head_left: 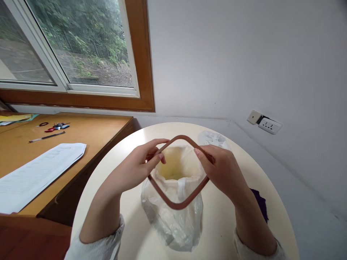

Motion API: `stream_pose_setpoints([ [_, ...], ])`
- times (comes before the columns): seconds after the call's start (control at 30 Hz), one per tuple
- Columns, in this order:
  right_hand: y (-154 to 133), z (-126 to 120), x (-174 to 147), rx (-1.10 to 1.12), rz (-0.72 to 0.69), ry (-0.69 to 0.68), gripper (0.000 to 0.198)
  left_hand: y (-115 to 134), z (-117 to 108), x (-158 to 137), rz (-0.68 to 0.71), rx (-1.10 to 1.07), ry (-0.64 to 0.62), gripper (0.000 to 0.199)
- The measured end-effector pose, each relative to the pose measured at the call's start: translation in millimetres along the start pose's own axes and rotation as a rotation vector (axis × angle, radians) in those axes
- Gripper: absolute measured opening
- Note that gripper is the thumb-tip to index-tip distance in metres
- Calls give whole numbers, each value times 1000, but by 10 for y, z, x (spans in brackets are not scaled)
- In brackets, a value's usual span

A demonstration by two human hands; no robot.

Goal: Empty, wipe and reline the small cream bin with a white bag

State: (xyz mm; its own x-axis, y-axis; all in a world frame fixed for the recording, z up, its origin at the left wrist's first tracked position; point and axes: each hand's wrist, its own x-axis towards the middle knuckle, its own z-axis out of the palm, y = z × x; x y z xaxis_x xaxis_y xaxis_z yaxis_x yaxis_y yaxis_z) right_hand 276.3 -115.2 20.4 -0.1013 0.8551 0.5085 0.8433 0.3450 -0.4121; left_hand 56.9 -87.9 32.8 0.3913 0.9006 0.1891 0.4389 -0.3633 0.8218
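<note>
Both hands hold a brown, rounded-square rim ring (177,206) in the air, one at each side corner. My left hand (141,162) pinches its left side between thumb and fingers. Around the right corner, my right hand (221,168) is closed with the thumb on top. Beneath the ring stands a bin lined with a white plastic bag (176,220), its mouth open and its inside yellowish. The bag's edge is folded over the bin's rim and hangs loosely down the front. The ring is apart from the bin, as far as I can see.
The bin stands on a round white table (130,231). Behind it lies a crumpled clear plastic piece (214,138); a dark purple cloth (259,204) is at the right. A wooden desk (108,124) on the left bears papers (40,173), a pen (47,137) and keys (58,126).
</note>
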Motion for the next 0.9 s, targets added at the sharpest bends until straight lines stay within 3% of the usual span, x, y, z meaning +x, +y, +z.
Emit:
stream_pose_setpoints([
  [0.17, 98, 28, 7, -19, 80, 38, 25, -86, -24, 43, -20, -31, 106, 42],
  [0.3, 107, 82, 3, -40, 141, -24, 47, -136, -3, 81, -34, -29, 148, 45],
  [0.4, 77, 113, 2, -88, 170, -108, 51, -165, 12, 98, -29, 17, 176, 45],
  [0.6, 48, 155, 15, -154, 197, -211, 48, -189, 22, 106, -58, 165, 138, 42],
  [0.9, 101, 257, 38, -232, 185, -282, 39, -350, 58, 143, -84, 212, 121, 44],
])
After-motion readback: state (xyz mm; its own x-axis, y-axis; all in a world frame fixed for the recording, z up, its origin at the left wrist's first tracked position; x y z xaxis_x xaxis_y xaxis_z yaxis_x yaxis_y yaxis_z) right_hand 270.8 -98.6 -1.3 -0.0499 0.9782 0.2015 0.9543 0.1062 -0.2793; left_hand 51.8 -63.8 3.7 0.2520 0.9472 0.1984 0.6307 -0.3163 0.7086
